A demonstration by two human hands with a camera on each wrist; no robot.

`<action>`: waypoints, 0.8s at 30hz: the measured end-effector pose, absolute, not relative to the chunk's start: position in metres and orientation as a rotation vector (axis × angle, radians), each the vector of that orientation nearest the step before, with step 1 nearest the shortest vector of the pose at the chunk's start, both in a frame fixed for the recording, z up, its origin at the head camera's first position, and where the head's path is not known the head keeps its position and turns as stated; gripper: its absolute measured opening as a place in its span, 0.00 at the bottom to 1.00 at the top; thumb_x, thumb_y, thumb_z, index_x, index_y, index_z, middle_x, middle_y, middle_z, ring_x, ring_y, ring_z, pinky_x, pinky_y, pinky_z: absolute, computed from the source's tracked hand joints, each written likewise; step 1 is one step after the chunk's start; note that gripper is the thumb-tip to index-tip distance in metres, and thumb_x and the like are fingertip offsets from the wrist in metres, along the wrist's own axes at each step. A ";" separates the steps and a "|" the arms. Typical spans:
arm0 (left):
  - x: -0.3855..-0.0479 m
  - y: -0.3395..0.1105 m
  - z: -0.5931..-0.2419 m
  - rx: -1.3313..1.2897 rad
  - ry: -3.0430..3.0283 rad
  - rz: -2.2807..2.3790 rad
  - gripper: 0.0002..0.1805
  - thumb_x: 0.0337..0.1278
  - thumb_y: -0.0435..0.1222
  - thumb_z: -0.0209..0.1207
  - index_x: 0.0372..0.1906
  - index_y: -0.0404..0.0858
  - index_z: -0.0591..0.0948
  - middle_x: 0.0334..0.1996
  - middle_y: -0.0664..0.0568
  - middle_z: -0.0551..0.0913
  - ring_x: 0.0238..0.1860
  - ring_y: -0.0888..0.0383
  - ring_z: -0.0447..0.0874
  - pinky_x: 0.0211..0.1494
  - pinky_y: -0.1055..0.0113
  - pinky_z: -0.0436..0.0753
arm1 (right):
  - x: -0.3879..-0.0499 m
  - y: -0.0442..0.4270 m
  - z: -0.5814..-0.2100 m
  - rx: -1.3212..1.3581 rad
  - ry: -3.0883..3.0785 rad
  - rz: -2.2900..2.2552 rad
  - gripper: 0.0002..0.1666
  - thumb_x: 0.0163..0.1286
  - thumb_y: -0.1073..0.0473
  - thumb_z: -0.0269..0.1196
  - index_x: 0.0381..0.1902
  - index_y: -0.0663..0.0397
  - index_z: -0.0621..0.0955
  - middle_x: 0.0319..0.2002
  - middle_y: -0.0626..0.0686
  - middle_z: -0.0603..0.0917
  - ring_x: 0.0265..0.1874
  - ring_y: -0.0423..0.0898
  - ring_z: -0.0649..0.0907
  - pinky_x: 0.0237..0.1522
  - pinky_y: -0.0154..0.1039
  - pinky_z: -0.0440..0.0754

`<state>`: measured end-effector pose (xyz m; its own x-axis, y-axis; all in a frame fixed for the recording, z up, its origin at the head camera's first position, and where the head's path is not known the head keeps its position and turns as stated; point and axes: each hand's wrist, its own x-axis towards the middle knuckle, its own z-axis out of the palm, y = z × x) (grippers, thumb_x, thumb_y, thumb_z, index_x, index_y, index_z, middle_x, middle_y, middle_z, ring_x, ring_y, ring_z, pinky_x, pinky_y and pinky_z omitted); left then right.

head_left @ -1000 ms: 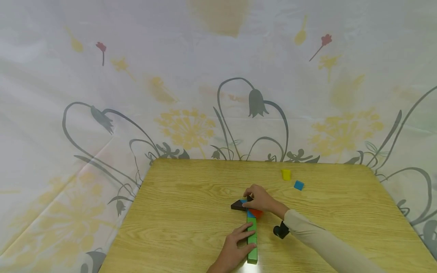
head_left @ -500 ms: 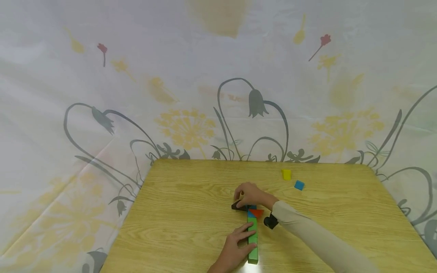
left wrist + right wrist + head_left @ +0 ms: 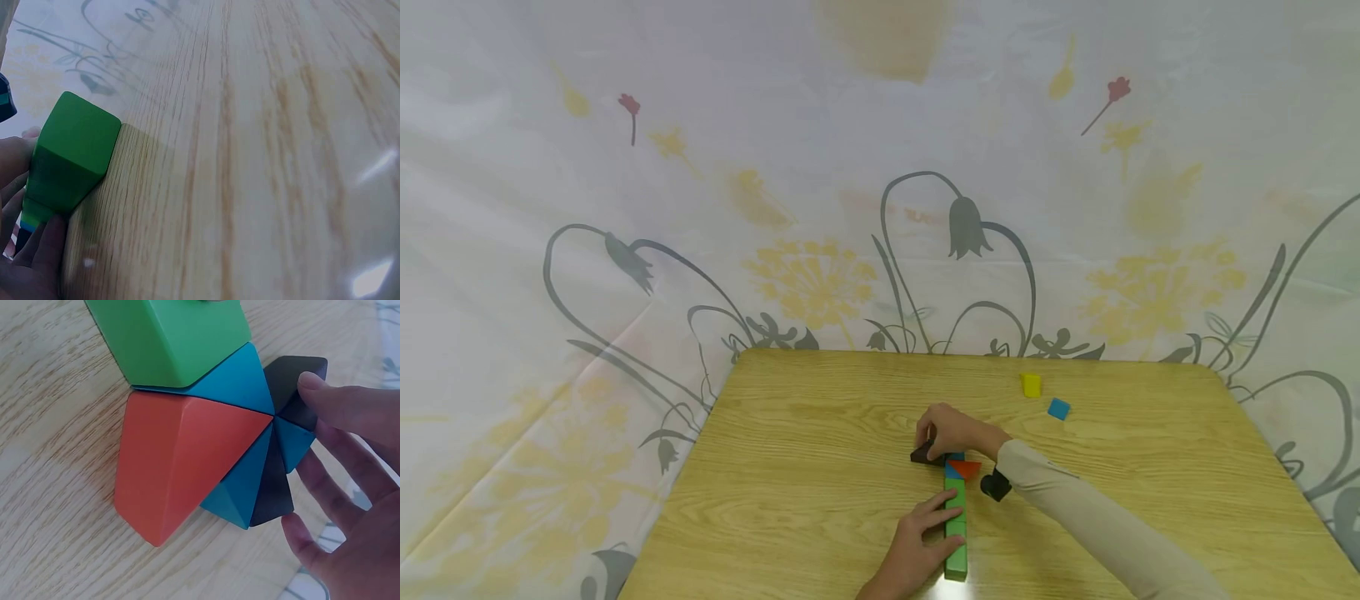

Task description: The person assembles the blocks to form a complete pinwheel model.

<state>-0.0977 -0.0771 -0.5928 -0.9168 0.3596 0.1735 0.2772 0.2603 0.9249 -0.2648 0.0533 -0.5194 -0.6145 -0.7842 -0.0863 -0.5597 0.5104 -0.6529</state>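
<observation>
In the head view, green blocks (image 3: 956, 568) stand end to end in a row. My left hand (image 3: 912, 546) grips this row, its fingers lying over the top and the thumb at the near block. Beyond them sit a blue wedge (image 3: 234, 378) and a red triangular block (image 3: 159, 469). My right hand (image 3: 957, 429) holds a black block (image 3: 289, 378) at the row's far end. In the right wrist view its thumb presses that block, and other fingers touch the cluster's far side, near a smaller blue piece (image 3: 294, 445) and another black piece (image 3: 272, 487).
A yellow block (image 3: 1032, 385) and a blue block (image 3: 1059, 408) lie apart at the back right of the wooden table (image 3: 790, 467). A flower-patterned curtain (image 3: 820, 167) hangs behind. A black wrist camera (image 3: 997, 485) sits under the right sleeve.
My right hand has shifted left, from the cluster's middle to the black block on its left, then stays nearly still. My left hand keeps its place on the green blocks.
</observation>
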 end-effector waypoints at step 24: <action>-0.098 -0.077 -0.593 0.579 2.427 1.752 0.23 0.60 0.46 0.60 0.58 0.42 0.79 0.66 0.58 0.68 0.66 0.50 0.63 0.65 0.57 0.67 | -0.268 0.056 -0.525 -1.223 2.375 -0.797 0.10 0.51 0.68 0.72 0.31 0.51 0.84 0.31 0.44 0.83 0.27 0.37 0.78 0.30 0.32 0.78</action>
<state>-0.0984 -0.0771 -0.5931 -0.9237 0.3551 0.1439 0.2485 0.2693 0.9305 -0.2683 0.0555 -0.5249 -0.5649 -0.8235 -0.0519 -0.6257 0.4685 -0.6237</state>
